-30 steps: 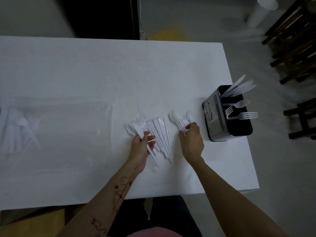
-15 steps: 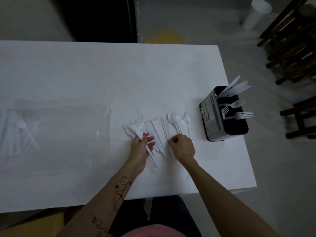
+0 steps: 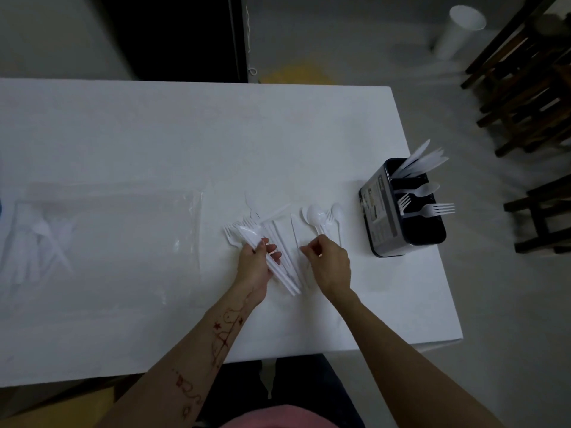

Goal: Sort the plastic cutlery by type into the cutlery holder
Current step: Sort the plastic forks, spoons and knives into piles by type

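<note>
Two bare forearms reach forward from the bottom edge — the left one marked with red drawings. The left hand [image 3: 255, 264] curls its fingers around a held bundle. The right hand [image 3: 329, 262], just beside it, is palm down with fingers curled, thumb and fingertips drawn together

Setting: a plain indoor room, likely a dining or canteen space. You stand at a white-covered table [image 3: 197, 134] under your hands. Dark wooden chairs [image 3: 525, 88] are stacked on the bare grey floor [image 3: 509, 304] far beyond your right hand. A white cylindrical bin [image 3: 457, 32] stands near them. A dark doorway [image 3: 173, 35] lies ahead of your left hand.
</note>
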### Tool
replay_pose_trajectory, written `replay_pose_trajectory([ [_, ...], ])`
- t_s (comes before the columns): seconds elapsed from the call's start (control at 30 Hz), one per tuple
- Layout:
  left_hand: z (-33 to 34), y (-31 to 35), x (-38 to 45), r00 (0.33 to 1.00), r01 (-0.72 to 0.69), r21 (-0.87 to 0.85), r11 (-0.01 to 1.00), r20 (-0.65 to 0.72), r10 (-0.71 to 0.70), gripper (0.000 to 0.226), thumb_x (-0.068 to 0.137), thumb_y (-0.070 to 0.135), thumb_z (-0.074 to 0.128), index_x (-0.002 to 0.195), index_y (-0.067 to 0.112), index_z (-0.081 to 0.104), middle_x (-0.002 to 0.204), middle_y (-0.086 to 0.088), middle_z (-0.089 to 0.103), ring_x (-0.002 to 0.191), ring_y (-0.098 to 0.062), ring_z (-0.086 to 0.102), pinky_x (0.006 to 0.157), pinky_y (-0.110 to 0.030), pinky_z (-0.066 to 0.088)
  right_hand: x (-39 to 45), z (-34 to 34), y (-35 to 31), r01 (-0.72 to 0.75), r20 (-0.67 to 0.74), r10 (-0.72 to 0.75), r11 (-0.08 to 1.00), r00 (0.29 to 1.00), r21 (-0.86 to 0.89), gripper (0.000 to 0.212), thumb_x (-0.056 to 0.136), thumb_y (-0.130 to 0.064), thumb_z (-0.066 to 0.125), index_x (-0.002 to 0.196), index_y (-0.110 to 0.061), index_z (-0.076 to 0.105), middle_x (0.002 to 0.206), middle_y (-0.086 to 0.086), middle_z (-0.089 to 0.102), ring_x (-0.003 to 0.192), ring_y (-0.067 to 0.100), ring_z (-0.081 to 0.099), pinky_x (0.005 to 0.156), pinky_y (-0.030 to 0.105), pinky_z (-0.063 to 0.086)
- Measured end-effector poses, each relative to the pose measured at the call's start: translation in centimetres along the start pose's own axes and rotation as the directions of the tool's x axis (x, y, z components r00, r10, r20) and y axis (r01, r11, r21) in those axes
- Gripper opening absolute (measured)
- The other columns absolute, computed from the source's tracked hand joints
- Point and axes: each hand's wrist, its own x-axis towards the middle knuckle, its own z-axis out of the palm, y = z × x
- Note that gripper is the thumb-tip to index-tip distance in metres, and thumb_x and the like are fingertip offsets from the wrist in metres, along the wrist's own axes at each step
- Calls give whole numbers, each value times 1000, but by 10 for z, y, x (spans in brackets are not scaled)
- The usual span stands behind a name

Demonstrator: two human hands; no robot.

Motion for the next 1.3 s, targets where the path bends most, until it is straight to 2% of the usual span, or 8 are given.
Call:
replay_pose_trajectory([
  [0.13, -4, -4, -1, 1000, -18, 21, 1000, -20, 18, 26, 103, 25, 36, 106, 6, 53, 81, -3, 55, 68, -13, 51, 71, -26, 50, 2, 10, 1, -101, 6, 107, 959, 994, -263, 21, 88, -37, 68, 92, -18, 62, 93, -2, 61, 79, 17, 59, 69, 29, 45],
  [0.37, -8, -5, 0, 1000, -20, 81, 997, -3, 20, 18, 101, 16, 42, 114, 9, 50, 92, -2, 62, 79, -14, 59, 72, -26, 49, -3, 1, 5, -102, -1, 104, 977, 995, -186, 10, 87, -26, 60, 88, -16, 61, 87, 0, 66, 73, 17, 58, 62, 27, 41],
  [0.5, -5, -7, 1, 999, -43, 115, 992, 3, 43, 23, 100, 22, 46, 119, 10, 50, 105, -5, 64, 90, -17, 63, 82, -32, 48, -12, -6, 11, 202, 11, -203, 970, 979, -133, 12, 92, -26, 60, 91, -17, 54, 77, -3, 65, 66, 16, 62, 60, 32, 51],
  [0.7, 3, -4, -2, 996, 7, -33, 999, 91, -4, 27, 95, 22, 55, 117, 6, 52, 107, -8, 65, 98, -23, 64, 83, -38, 53, -20, -1, 5, 558, 199, -529, 816, 825, -147, 14, 95, -32, 59, 93, -18, 61, 85, -6, 68, 70, 9, 62, 62, 31, 55],
  [0.83, -5, -2, 0, 997, -59, -28, 998, -44, 57, 17, 99, 13, 45, 114, 7, 50, 94, -4, 62, 82, -14, 62, 76, -30, 52, -17, 4, 8, 290, 6, -294, 941, 956, -174, 20, 96, -37, 57, 90, -19, 62, 85, -7, 66, 70, 8, 60, 60, 24, 48],
  [1.0, -16, -2, 1, 997, -51, -25, 998, -57, 49, 24, 100, 19, 44, 118, 6, 52, 84, -2, 60, 72, -14, 58, 69, -29, 51, -16, 12, 11, 22, 100, 0, 975, 995, -222, 14, 90, -30, 61, 88, -17, 60, 86, -3, 63, 76, 16, 59, 64, 29, 45],
  [1.17, -20, -4, 0, 999, -27, -32, 999, -30, 26, 26, 100, 22, 44, 120, 7, 50, 90, -2, 62, 76, -15, 59, 69, -30, 49, -17, 8, 12, 15, 70, -10, 997, 997, -74, 10, 94, -27, 59, 93, -18, 63, 88, -6, 65, 81, 14, 63, 73, 32, 53],
  [1.3, -15, -3, 0, 998, 4, -32, 999, 64, -1, 33, 94, 28, 56, 120, 10, 53, 112, -6, 64, 102, -22, 62, 84, -34, 50, -20, -3, 6, 223, 159, -237, 970, 958, 101, 11, 93, -26, 64, 92, -16, 67, 85, -7, 69, 78, 8, 64, 73, 26, 54],
])
